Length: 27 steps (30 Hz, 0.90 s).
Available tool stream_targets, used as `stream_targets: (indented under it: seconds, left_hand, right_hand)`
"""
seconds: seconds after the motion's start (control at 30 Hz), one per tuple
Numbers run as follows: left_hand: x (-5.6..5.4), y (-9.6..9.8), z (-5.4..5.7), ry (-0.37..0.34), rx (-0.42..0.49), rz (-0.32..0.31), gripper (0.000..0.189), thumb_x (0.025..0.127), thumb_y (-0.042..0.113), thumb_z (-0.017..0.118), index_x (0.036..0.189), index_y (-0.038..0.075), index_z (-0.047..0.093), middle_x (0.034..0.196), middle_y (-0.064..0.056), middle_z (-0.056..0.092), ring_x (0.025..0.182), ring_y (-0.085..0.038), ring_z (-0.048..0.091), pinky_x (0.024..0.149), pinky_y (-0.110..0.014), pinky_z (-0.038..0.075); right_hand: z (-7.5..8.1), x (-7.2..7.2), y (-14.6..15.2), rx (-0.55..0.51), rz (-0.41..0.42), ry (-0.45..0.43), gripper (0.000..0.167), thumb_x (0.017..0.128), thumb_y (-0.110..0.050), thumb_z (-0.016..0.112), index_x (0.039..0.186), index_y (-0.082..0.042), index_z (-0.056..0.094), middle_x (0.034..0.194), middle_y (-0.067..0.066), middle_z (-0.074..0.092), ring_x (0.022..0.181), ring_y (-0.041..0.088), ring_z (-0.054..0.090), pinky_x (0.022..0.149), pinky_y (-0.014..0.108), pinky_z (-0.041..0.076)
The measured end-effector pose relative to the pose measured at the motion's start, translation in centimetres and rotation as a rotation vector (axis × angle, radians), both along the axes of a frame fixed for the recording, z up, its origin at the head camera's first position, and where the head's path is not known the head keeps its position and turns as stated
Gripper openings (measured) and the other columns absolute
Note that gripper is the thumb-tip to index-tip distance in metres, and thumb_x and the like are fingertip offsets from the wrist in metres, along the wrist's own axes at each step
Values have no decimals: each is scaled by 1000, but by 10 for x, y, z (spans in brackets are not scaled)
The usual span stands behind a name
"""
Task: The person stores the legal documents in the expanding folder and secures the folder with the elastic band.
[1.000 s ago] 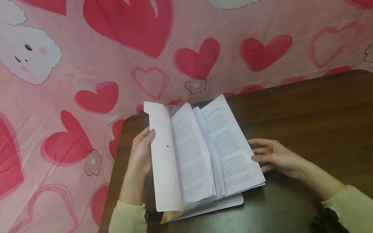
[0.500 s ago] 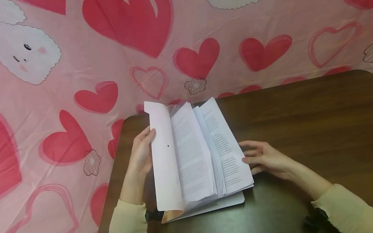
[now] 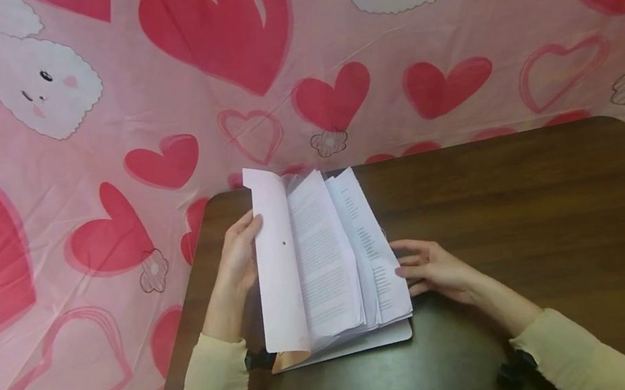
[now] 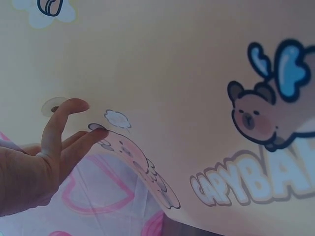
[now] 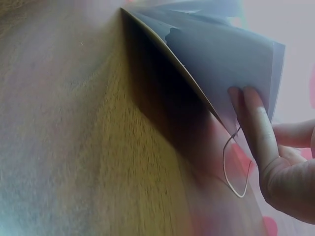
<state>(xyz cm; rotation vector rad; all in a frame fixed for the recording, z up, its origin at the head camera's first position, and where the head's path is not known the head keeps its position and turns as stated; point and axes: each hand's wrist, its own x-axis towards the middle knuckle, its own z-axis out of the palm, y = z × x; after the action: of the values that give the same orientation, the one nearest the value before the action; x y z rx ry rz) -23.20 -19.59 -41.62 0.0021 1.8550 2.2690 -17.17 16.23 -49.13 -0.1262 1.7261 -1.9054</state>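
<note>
A paper document folder [image 3: 278, 278] stands partly open on the table, its pale cover curling up. My left hand [image 3: 236, 257] grips that cover by its left edge, thumb on the inner side. In the left wrist view, the cover's outer side [image 4: 172, 83] carries cartoon animals and lettering, with the left fingers against it. Printed sheets [image 3: 385, 273] fan out of the folder toward the right. With my right hand [image 3: 439, 272] I pinch their right edge. Fingers of the right hand [image 5: 258, 123] lie on the back of the papers [image 5: 221, 59] in the right wrist view.
A thin cord loop [image 5: 225, 167] hangs by the folder's edge. Beneath everything is a dark wooden table [image 3: 540, 203] with a rounded far corner. Behind it hangs a pink cloth [image 3: 385, 36] printed with hearts and rabbits.
My right hand has moved left with the printed sheets, so that less of the front page shows past the others. The left hand has stayed at the cover's edge.
</note>
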Motion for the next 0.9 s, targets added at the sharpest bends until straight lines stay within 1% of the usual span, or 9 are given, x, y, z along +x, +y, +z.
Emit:
stream_targets:
  seconds: [0.2, 0.43, 0.6, 0.8, 0.9]
  left_hand:
    - [0, 1, 0, -1, 10, 10, 53, 119, 15, 38, 166, -9, 34, 102, 11, 76, 96, -4, 76, 83, -21, 63]
    - [-1, 3, -1, 7, 26, 27, 51, 119, 14, 38, 165, -9, 36, 102, 11, 78, 95, -4, 77, 83, -21, 64]
    - [-1, 6, 0, 9, 27, 27, 51, 119, 14, 39, 165, -9, 36, 102, 11, 78, 95, -4, 77, 83, -21, 63]
    - [-1, 10, 1, 4, 17, 31, 51, 119, 14, 39, 164, -10, 37, 101, 10, 77, 95, -4, 76, 83, -21, 63]
    - [-1, 12, 1, 1, 15, 33, 51, 119, 14, 39, 164, -10, 37, 102, 10, 76, 95, -4, 76, 84, -21, 63]
  right_hand:
    - [1, 1, -10, 42, -17, 0, 70, 108, -1, 62, 169, 4, 30, 152, 39, 58, 106, 22, 76, 85, 37, 69]
    - [-3, 2, -23, 61, -39, 38, 67, 107, 2, 62, 167, 6, 33, 156, 42, 52, 108, 22, 76, 82, 35, 69]
    - [-2, 2, -27, 43, -37, 28, 67, 107, 4, 60, 168, 7, 32, 158, 43, 49, 107, 21, 76, 80, 34, 69]
    - [1, 3, -29, 57, -24, 6, 67, 108, 1, 61, 168, 4, 32, 160, 40, 49, 108, 22, 76, 82, 35, 69]
    - [-1, 2, -32, 40, -10, 8, 66, 109, 2, 60, 168, 5, 31, 159, 40, 50, 108, 20, 77, 83, 36, 69]
